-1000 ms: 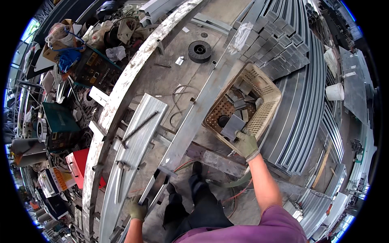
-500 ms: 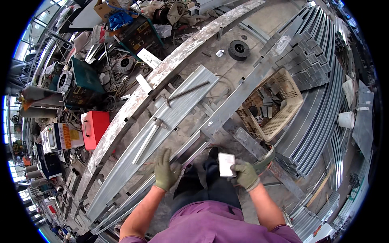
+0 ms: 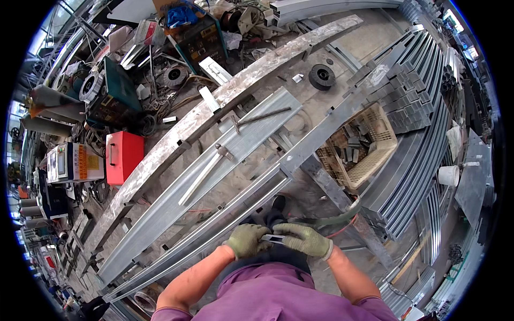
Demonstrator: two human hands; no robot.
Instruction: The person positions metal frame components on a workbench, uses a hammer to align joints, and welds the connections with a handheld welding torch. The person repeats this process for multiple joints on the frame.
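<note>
In front of my body, both hands in olive work gloves are brought together around a small silvery rectangular metal piece (image 3: 274,238), seen nearly edge-on. My left hand (image 3: 248,241) pinches its left end with curled fingers. On the other end, my right hand (image 3: 307,240) is closed, its fingers lying over the top. The gloves hide much of the piece. Just beyond my hands runs a long metal rail (image 3: 235,214). Farther off, a hammer (image 3: 204,174) with a pale handle and a rusty T-shaped rod (image 3: 262,119) rest on a wide galvanized channel (image 3: 160,224).
A beige plastic crate (image 3: 369,166) with metal offcuts stands to the right, beside stacked steel profiles (image 3: 415,176). A long curved, whitish-stained beam (image 3: 241,85) crosses the far side. Left of it are a red box (image 3: 125,158) and green machines (image 3: 115,91). A hose (image 3: 332,220) lies near my right hand.
My left hand, empty before, has moved right and now grips the metal piece. My right hand has come left with the piece, which has turned from face-on to nearly edge-on.
</note>
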